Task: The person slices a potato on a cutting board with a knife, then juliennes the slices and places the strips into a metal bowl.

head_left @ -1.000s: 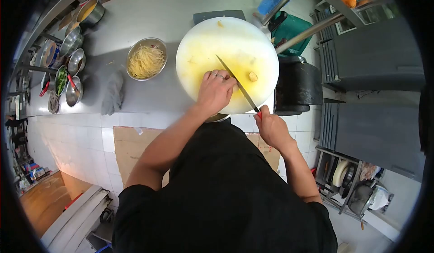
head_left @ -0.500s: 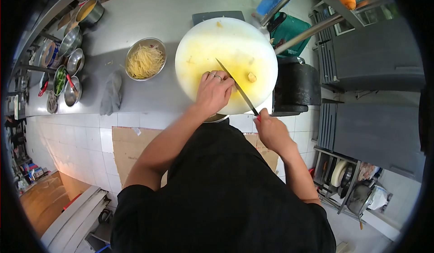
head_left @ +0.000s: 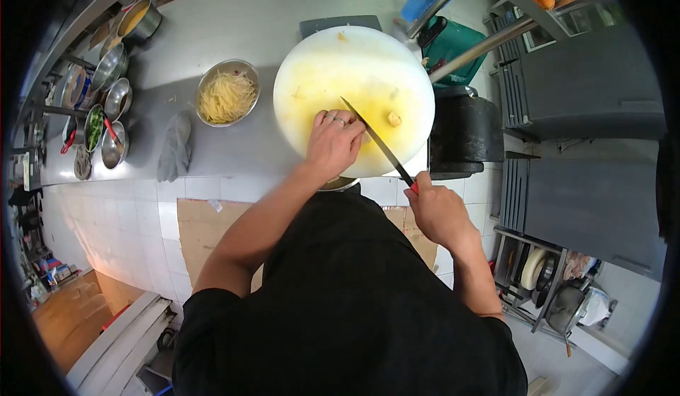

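A round white cutting board (head_left: pixel 304 59) with yellow stains lies before me. My right hand (head_left: pixel 443 212) is wrapped round the red handle of a long kitchen knife (head_left: pixel 386 149), whose blade slants up and left across the board. Beside the blade, my left hand (head_left: pixel 333 141) presses down with curled fingers and a ring on one of them. Whatever lies under those fingers is hidden. Right of the blade sits a small pale yellow chunk (head_left: pixel 394 118), apart from both hands. The rim of a metal bowl (head_left: pixel 340 183) shows below the board's near edge, partly covered by my forearm.
To the left stands a metal bowl of pale yellow shreds (head_left: pixel 225 98). A crumpled grey glove or cloth (head_left: pixel 175 148) lies near the counter's front edge. Several metal bowls (head_left: pixel 113 144) line the far left. A black round container (head_left: pixel 467 134) is right of the board, below a metal rail (head_left: pixel 489 49).
My right hand and the knife have shifted slightly right and towards me. The left hand stays in nearly the same place on the board.
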`<state>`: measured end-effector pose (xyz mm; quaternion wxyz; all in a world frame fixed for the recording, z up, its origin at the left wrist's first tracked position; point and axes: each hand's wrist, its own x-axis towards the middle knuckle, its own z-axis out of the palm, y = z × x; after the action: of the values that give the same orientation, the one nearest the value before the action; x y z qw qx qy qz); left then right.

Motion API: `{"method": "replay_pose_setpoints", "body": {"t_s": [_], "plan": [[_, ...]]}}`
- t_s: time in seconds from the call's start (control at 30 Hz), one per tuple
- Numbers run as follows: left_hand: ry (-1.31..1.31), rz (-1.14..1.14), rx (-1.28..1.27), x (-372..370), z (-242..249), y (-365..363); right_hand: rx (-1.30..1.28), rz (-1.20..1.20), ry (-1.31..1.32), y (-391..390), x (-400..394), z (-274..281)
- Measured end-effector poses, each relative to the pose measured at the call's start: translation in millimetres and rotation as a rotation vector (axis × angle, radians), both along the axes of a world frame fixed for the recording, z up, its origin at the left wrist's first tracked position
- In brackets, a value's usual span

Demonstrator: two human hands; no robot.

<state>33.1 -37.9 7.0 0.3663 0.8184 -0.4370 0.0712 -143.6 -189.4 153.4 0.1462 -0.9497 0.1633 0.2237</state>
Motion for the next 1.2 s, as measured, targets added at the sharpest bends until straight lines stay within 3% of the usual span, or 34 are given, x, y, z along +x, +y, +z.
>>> {"method": "replay_pose_setpoints", "body": {"t_s": [0.07,0.13,0.27,0.37,0.53,0.63,0.83,0.97,1.07,1.2], "plan": [[-0.004,0.002,-0.011,1.8,-0.6,1.5,0.024,-0.011,-0.085,-1.7,0.2,-51.1],[0.014,-0.043,-0.022,4.9,0.1,2.8,0.056,-0.045,-0.203,0.7,2.7,-65.1],[0.089,-0.073,-0.047,20.8,5.9,13.2,0.021,-0.009,-0.189,0.6,1.4,-61.3],[0.009,-0.141,0.102,24.2,5.2,17.7,0.035,-0.031,-0.156,5.4,3.0,-61.9],[-0.043,-0.110,0.139,20.0,5.6,16.8,-0.047,0.000,-0.009,15.2,-0.5,-1.3],[-0.037,-0.098,0.110,19.3,4.1,16.6,0.020,0.004,-0.167,6.8,1.7,-60.8],[-0.039,-0.092,0.097,19.0,3.4,16.1,-0.056,0.012,0.006,12.0,1.9,-5.0],[-0.041,-0.079,0.077,17.7,4.3,15.8,0.032,0.002,-0.172,-0.5,3.4,-63.1],[-0.044,-0.091,0.054,16.9,4.5,17.4,-0.054,0.030,-0.010,9.8,6.0,-2.0],[-0.042,-0.076,0.066,16.6,2.7,16.0,-0.025,0.018,-0.054,4.4,1.1,-41.9]]}}
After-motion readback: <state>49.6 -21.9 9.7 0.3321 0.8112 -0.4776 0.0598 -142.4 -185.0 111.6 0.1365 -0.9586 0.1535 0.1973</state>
